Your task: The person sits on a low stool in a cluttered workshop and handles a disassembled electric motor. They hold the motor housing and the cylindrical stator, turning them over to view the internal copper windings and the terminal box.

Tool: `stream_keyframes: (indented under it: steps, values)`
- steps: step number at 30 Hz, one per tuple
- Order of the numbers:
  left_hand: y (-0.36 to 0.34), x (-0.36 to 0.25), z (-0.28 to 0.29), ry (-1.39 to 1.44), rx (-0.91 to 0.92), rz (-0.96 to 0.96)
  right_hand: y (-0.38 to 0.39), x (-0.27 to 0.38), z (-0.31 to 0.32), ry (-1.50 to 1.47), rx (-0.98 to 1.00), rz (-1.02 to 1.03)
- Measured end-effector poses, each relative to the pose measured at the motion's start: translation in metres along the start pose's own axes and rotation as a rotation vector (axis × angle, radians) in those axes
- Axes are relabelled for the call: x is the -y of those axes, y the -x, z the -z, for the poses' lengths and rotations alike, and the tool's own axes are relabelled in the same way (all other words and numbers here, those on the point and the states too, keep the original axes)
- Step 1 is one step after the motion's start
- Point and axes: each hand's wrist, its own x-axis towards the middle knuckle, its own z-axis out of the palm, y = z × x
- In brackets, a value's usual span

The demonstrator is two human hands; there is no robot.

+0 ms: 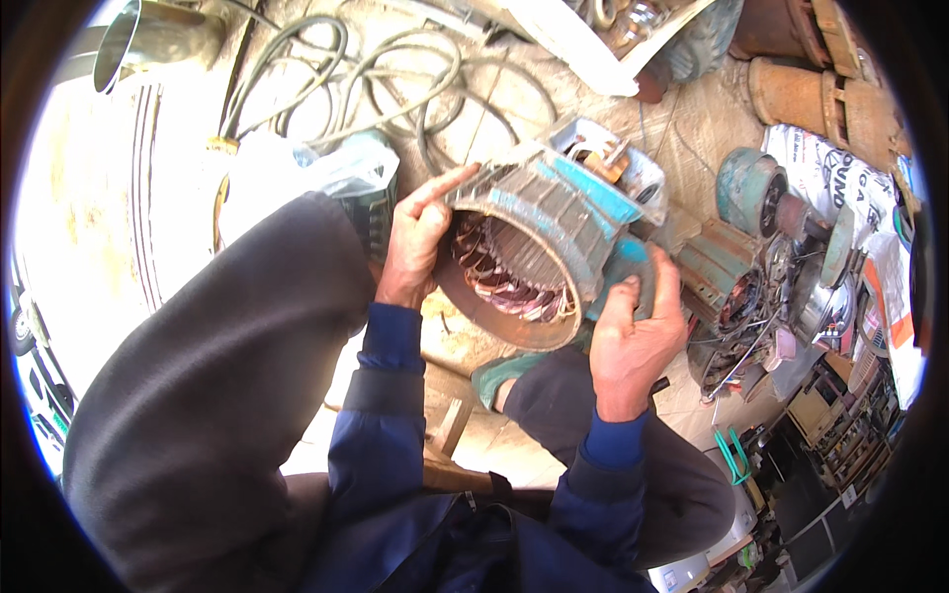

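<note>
Between my knees I hold an electric motor housing (539,210), a ribbed grey cylinder with worn teal paint. Its open round end tilts down toward me, and copper windings (522,296) show inside. My left hand (417,237) grips the left side of the rim, with the index finger stretched along the top. At the lower right, my right hand (638,346) is closed on a teal projecting part (625,272) of the housing, thumb on top. Part of the left fingers is hidden behind the rim.
Coiled hoses (395,89) lie on the floor ahead. A tray of metal parts (618,158) sits just beyond the housing. Another motor body (717,262) and a teal motor part (751,193) stand to the right, near rusty cylinders (801,99). A plastic bag (356,163) lies at left.
</note>
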Motion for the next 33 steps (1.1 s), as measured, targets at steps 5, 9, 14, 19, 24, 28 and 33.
stream_keyframes:
  steps: [5,9,14,19,24,28,33]
  values:
    - [0.009,-0.013,-0.011,0.041,0.062,0.037,-0.003,-0.007,0.01,-0.205,0.084,-0.096]
    - [0.013,-0.001,-0.023,-0.074,0.041,0.004,0.002,-0.029,0.02,-0.303,0.152,-0.175]
    - [0.02,0.019,-0.031,-0.095,0.019,0.11,0.015,-0.052,0.027,-0.212,0.081,-0.126]
    - [0.024,0.037,-0.049,-0.077,0.025,0.173,0.016,-0.068,0.04,-0.111,0.067,-0.18]
    - [0.004,0.033,-0.071,-0.067,0.033,0.222,0.001,-0.08,0.039,-0.162,0.056,-0.359]
    - [-0.017,0.024,-0.069,-0.029,0.055,0.313,-0.007,-0.07,0.036,-0.13,0.035,-0.342]
    - [-0.021,0.02,-0.055,-0.021,0.064,0.335,-0.011,-0.039,0.035,-0.113,0.076,-0.268]
